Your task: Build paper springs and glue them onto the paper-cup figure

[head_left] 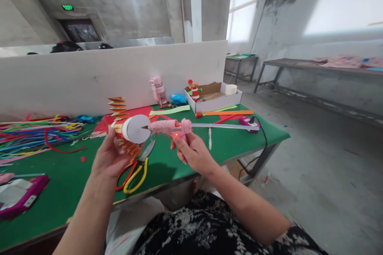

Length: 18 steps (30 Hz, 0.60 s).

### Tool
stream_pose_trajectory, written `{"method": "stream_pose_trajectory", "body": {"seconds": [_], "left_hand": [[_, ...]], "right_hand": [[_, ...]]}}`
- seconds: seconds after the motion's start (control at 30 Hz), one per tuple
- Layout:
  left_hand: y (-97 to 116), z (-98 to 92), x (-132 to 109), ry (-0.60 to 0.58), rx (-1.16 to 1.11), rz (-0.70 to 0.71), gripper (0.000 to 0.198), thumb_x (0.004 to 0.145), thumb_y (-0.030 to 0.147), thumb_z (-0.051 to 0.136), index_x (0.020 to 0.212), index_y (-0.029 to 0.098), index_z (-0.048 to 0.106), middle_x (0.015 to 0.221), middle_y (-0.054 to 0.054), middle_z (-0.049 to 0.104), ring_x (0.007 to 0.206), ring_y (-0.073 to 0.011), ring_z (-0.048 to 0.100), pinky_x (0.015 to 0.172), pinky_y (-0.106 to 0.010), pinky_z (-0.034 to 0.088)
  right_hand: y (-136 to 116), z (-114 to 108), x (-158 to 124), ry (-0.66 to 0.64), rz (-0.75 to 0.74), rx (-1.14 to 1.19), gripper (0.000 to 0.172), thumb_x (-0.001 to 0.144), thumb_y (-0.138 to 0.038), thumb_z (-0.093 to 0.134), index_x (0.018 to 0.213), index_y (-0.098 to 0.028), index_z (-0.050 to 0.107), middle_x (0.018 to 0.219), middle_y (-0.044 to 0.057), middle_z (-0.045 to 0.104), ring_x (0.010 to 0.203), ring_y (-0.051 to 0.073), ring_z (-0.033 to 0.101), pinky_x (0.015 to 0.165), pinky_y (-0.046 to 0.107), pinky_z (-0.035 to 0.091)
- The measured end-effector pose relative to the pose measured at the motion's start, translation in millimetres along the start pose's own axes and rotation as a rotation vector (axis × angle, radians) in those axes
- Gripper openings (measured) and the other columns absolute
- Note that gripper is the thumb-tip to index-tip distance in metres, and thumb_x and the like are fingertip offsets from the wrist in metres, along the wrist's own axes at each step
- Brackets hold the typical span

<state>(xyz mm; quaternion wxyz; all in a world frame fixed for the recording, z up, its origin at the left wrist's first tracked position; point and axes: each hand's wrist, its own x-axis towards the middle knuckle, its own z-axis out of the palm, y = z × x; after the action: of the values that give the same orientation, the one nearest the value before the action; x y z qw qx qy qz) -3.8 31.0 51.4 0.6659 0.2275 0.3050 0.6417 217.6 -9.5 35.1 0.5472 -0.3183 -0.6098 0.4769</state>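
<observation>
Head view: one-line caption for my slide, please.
Right hand points a pink glue gun at the white disc of a paper craft held in the left hand over a green table.

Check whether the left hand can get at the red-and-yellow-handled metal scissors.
Probably not freely: left hand holds the orange pleated-paper craft with a white disc. The red-and-yellow-handled metal scissors lie uncovered beside it, so only the full grip hinders.

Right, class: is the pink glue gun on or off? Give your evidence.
On: a red light glows on the glue gun, just above the gripping right hand.
</observation>
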Motion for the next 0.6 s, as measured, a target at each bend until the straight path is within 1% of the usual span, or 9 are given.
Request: {"method": "stream_pose_trajectory", "body": {"seconds": [0.17,0.33,0.47,0.6], "left_hand": [[0.1,4.9,-1.4,0.023,0.013,0.002,0.04,0.099,0.036,0.036,0.122,0.019,0.064,0.084,-0.01,0.078,0.074,-0.0238,0.074,0.077,-0.041,0.063],[-0.5,12.3,-4.1,0.052,0.018,-0.004,0.043,0.101,0.035,0.029,0.124,0.021,0.062,0.08,-0.008,0.078,0.07,-0.0228,0.075,0.07,-0.04,0.064],[-0.9,10.9,-3.3,0.033,0.006,-0.028,0.045,0.101,0.037,0.027,0.124,0.021,0.062,0.082,-0.009,0.078,0.071,-0.0238,0.075,0.065,-0.038,0.064],[-0.7,8.5,-1.8,0.025,-0.004,-0.016,0.046,0.101,0.038,0.025,0.126,0.023,0.061,0.081,-0.008,0.078,0.069,-0.0237,0.075,0.064,-0.039,0.064]], "right_hand": [[0.1,2.3,0.7,0.009,-0.012,0.006,0.03,0.09,-0.05,0.052,0.092,-0.021,0.051,0.069,-0.004,0.053,0.041,0.004,0.04,0.038,0.019,0.032],[-0.5,5.7,1.2,0.031,0.002,0.039,0.031,0.089,-0.05,0.054,0.093,-0.02,0.05,0.067,-0.006,0.049,0.042,0.004,0.039,0.037,0.018,0.032],[-0.5,6.8,-0.1,0.028,0.006,0.01,0.028,0.09,-0.048,0.052,0.091,-0.02,0.05,0.064,-0.006,0.048,0.042,0.004,0.039,0.037,0.017,0.032],[1.2,6.0,-2.1,0.02,0.003,-0.028,0.026,0.091,-0.046,0.051,0.087,-0.02,0.049,0.061,-0.006,0.047,0.042,0.005,0.041,0.038,0.017,0.032]]}}
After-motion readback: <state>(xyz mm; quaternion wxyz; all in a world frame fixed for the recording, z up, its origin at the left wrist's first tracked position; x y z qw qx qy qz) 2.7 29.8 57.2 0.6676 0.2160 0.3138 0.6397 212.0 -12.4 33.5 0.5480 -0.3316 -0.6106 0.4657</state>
